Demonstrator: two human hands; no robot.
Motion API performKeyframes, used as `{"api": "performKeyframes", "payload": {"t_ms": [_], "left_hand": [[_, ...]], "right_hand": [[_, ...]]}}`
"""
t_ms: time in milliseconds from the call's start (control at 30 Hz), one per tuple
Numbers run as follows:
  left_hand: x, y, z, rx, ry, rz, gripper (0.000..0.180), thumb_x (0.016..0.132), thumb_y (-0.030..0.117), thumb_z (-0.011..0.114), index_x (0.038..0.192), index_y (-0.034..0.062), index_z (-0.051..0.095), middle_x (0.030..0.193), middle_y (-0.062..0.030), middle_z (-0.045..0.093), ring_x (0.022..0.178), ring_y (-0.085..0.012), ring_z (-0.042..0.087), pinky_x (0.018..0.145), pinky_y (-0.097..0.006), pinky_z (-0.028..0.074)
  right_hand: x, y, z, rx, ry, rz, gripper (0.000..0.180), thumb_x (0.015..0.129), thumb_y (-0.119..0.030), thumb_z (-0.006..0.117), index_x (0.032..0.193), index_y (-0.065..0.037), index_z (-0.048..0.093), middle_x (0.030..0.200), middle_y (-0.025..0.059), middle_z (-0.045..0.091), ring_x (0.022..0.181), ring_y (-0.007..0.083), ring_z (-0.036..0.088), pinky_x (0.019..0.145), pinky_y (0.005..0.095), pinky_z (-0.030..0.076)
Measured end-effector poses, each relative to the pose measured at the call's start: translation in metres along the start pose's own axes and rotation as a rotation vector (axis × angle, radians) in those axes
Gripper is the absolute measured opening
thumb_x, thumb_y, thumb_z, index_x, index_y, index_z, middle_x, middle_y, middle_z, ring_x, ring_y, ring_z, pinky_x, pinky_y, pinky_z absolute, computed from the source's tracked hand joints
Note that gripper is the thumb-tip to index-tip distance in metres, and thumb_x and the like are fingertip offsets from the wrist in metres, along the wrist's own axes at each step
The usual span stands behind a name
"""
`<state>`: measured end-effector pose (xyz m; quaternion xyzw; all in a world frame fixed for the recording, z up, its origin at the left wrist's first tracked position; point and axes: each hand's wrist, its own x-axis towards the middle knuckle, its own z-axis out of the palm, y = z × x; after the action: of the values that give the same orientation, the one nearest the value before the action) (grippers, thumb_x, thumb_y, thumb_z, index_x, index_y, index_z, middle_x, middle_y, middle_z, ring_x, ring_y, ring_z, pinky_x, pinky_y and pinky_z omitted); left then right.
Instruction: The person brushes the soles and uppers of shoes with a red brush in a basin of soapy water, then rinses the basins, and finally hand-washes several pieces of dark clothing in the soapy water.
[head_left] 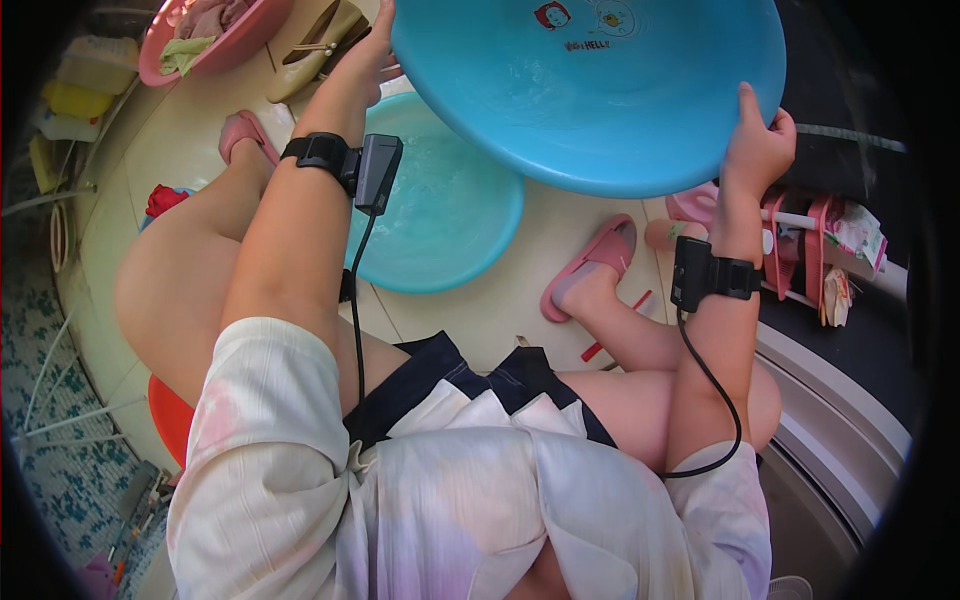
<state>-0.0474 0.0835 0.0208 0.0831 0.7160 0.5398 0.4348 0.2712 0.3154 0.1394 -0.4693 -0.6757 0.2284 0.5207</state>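
A large blue basin point(590, 130) with small cartoon prints inside is held up in front of me, tilted. Its inner surface glistens, but I cannot tell how much water is in it. My left hand point(372, 55) is at its left rim, with the fingers partly hidden. On the right rim, my right hand point(760, 148) grips with the thumb on the inner side. Below and to the left, partly covered by the raised basin, a turquoise basin point(440, 282) stands on the tiled floor with rippling water in it.
At the far left sits a pink basin point(150, 60) of cloths, beside beige shoes point(318, 50). My feet wear pink slippers point(590, 268). A pink rack point(800, 245) with packets stands at right. A red object point(170, 420) shows beside my left thigh, and a red strip point(615, 330) lies near my right leg.
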Motion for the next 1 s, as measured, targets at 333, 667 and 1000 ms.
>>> {"api": "performKeyframes", "payload": {"t_ms": [333,667,1000], "left_hand": [[-0.039,-0.028,-0.050,-0.010,0.113,-0.044,0.064,0.088,0.054,0.056,0.129,0.0051,0.051,0.126,-0.0146,0.054,0.113,-0.0288,0.053,0.097,-0.040,0.044],[-0.066,-0.061,-0.107,-0.296,0.131,-0.125,0.039,0.093,0.024,0.049,0.127,0.0068,0.049,0.128,-0.0105,0.056,0.117,-0.0283,0.056,0.112,-0.049,0.017],[-0.082,-0.047,-0.111,-0.348,0.162,-0.040,0.023,0.085,0.026,0.055,0.105,0.0151,0.051,0.121,-0.0095,0.059,0.115,-0.0278,0.058,0.112,-0.054,0.002]], "right_hand": [[-0.078,-0.035,-0.010,0.145,-0.064,-0.221,0.030,0.072,-0.021,0.080,0.074,-0.003,0.056,0.068,0.0022,0.058,0.058,0.0109,0.050,0.057,0.0260,0.044],[-0.108,-0.077,-0.030,0.287,-0.111,-0.553,0.028,0.070,-0.016,0.078,0.073,-0.007,0.051,0.063,0.0045,0.048,0.054,0.0189,0.047,0.051,0.0299,0.040],[-0.112,-0.131,-0.052,0.442,-0.086,-1.038,0.027,0.064,-0.008,0.077,0.075,-0.009,0.052,0.064,0.0054,0.048,0.052,0.0191,0.048,0.045,0.0273,0.038]]}}
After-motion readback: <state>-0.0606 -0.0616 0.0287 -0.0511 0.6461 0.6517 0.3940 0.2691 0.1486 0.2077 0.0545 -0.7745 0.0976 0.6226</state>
